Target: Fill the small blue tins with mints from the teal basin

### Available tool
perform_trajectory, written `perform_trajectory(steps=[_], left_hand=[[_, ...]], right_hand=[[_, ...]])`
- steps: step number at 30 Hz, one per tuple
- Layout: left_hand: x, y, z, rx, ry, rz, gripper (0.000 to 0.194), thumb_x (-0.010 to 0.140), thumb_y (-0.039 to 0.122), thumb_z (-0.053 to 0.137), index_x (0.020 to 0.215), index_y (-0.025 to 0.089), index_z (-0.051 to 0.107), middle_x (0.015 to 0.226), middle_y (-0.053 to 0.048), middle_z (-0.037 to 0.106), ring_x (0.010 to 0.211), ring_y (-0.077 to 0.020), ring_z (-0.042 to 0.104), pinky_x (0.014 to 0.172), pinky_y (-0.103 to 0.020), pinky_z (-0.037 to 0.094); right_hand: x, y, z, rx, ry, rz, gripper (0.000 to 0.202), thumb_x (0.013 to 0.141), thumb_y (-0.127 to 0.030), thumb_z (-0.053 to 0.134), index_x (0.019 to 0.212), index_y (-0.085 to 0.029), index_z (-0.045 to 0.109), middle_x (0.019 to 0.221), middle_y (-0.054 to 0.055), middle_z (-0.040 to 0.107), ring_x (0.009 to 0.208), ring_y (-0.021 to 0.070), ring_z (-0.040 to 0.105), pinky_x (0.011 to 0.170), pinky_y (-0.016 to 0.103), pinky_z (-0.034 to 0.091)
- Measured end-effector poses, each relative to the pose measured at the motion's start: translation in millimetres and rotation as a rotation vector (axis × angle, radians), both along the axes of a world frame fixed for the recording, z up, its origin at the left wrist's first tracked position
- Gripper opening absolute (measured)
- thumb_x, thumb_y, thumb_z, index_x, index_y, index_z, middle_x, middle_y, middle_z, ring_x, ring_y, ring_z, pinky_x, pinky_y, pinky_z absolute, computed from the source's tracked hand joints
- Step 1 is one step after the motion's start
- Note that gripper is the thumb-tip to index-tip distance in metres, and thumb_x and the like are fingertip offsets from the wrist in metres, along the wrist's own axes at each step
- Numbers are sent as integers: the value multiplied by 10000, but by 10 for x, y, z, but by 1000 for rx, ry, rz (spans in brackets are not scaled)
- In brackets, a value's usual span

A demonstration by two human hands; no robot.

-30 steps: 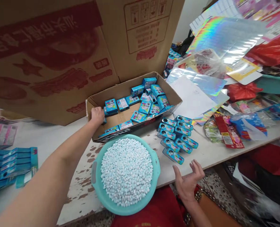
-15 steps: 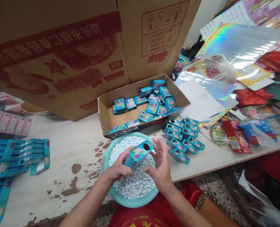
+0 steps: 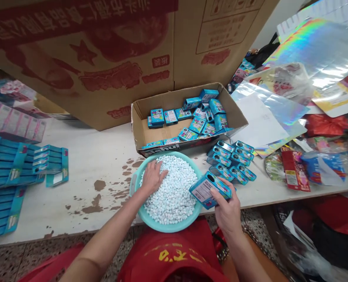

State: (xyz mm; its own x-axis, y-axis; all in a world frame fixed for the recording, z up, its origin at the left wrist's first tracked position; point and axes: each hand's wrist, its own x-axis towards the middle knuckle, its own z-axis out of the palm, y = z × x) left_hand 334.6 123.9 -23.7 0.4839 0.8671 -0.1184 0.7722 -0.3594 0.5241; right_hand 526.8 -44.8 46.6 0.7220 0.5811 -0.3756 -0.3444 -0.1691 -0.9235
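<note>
Head: right hand (image 3: 227, 211) holds blue box (image 3: 203, 188) at basin rim (image 3: 168, 228), near table edge (image 3: 268, 197).

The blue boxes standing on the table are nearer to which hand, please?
Right: the right hand holds another box in front of the standing boxes; the left hand touches white pellets, farther left.
</note>
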Motion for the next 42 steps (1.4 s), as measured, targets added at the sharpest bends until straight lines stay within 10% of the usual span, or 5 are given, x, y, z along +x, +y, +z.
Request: perform_trajectory(steps=[7,14,20,26,42], left_hand=[[292,-69,98,-333,6,83,472,782,613,487,1051,236,581,1021,-83,617,952,-281,563,818,-367,410],[231,-78,140,-704,-622,405,337,642,502,659,657,186,543,660,2,559,672,-167,531,629,-262,401],[250,-205,642,-1061,-1043,544,285,651,387,692,726,178,512,605,21,530,458,-85,440,396,-196,311],[362,-427,1051,-955,-1379,504,187,704,304,639,726,167,514,702,-9,589,658,-148,606,552,-240,462],[496,-483,1069,-704,-1314,578,217,706,326,694,733,148,572,757,-17,629,598,-107,590,554,-220,479]], right_hand=[[-148,6,-49,-51,2,150,524,606,-462,769,1004,-167,601,842,50,664,697,185,604,638,320,536],[-155,72,139,-134,-234,335,453,636,-463,755,960,-177,619,824,32,660,721,186,595,665,312,518],[-285,95,257,-83,-600,524,327,719,-406,714,954,-195,633,907,51,634,827,204,605,758,332,496],[-487,180,250,14,-805,614,285,744,-352,707,978,-215,617,934,64,644,880,225,612,765,353,506],[-545,294,227,14,-869,621,275,740,-292,713,982,-213,609,946,55,637,917,232,597,788,362,489]])
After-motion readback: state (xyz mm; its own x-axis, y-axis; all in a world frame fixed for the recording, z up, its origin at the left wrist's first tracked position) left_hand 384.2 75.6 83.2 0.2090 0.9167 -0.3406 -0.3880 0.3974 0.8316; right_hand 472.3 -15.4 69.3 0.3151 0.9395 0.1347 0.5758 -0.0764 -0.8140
